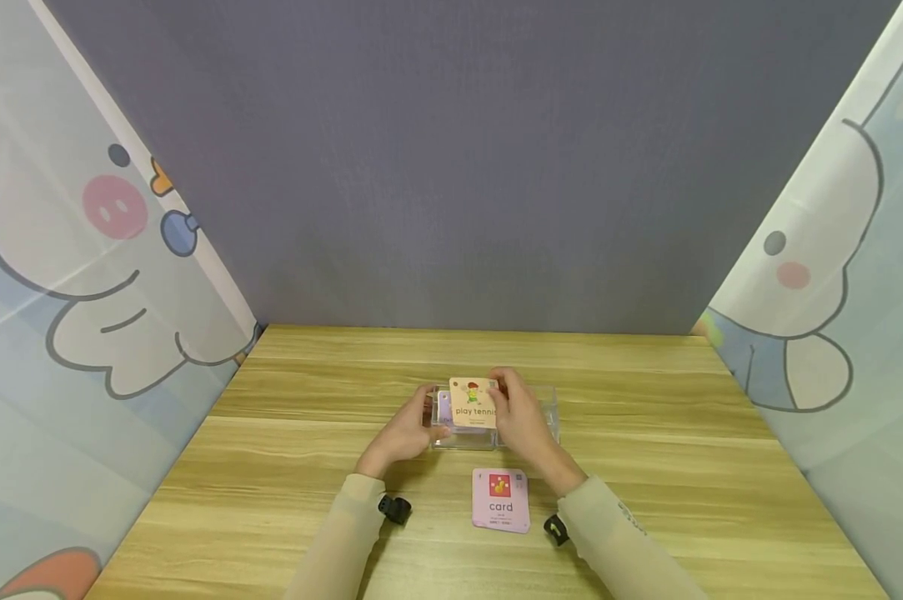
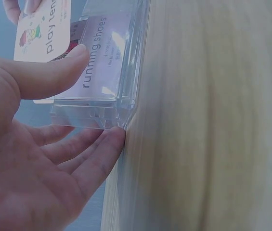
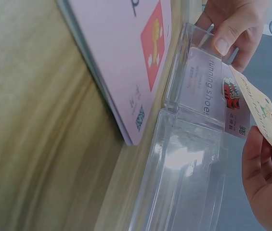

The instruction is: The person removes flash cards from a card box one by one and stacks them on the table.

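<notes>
The play tennis card (image 1: 468,405) is tilted above the left compartment of the clear box (image 1: 462,440), its right edge pinched between the thumb and fingers of the right hand (image 1: 526,423); contact between it and the running shoes card (image 2: 104,53) in that compartment cannot be confirmed. The left hand (image 1: 404,432) grips the left end of the box, thumb toward the near side, fingers against the end wall. Handling, by judgement: the card is light, thin and fairly stiff, with a smooth face prone to sliding; hold it by one edge and avoid creasing the corners. The box appears rigid, slick and liable to shift or crack; steady it at an end wall. The worktop (image 1: 286,492) is flat and wood-grained; the pink card (image 1: 500,518) lies on it, near the box but apart. A plain grey panel (image 1: 474,175) stands behind, with cartoon-printed panels (image 1: 811,283) at both sides
</notes>
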